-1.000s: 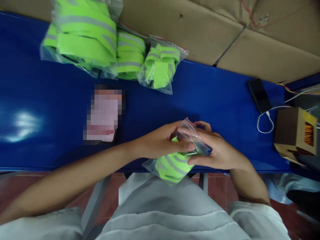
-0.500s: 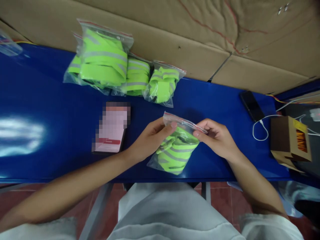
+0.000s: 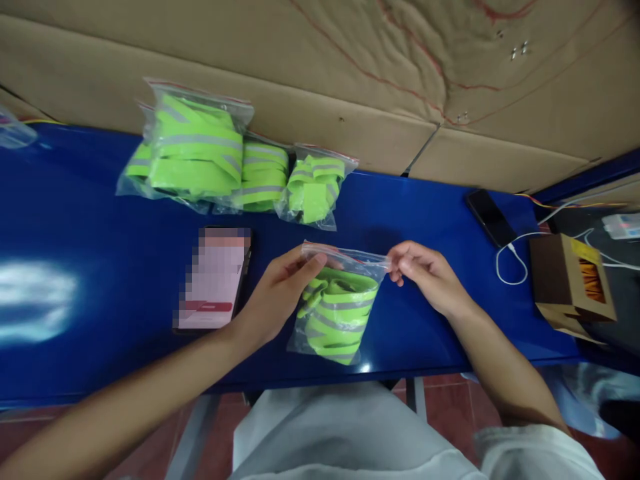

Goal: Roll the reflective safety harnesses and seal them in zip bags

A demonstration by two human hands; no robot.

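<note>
A clear zip-lock bag (image 3: pixel 367 263) with a red line along its top holds a rolled neon-yellow reflective strap (image 3: pixel 343 313). My left hand (image 3: pixel 285 287) grips the bag's upper left corner, thumb on the front face. At the upper right corner, my right hand (image 3: pixel 417 270) pinches the zip edge between thumb and fingers. The bag hangs tilted over the near part of the blue table, its top edge pulled fairly straight. Whether the zip is fully closed along its length is too fine to tell.
Several similar bags of neon straps (image 3: pixel 195 157) stand at the back against a cardboard wall (image 3: pixel 280 113). Left of my hands lies a phone with a lit, blurred screen (image 3: pixel 213 280). A black phone (image 3: pixel 490 217) on a white cable and a brown box (image 3: pixel 557 273) are at right on the blue table (image 3: pixel 115 260).
My right hand has shifted outward to the bag's right corner, and the top edge is straighter. My left hand keeps its corner. The whole view has moved slightly.
</note>
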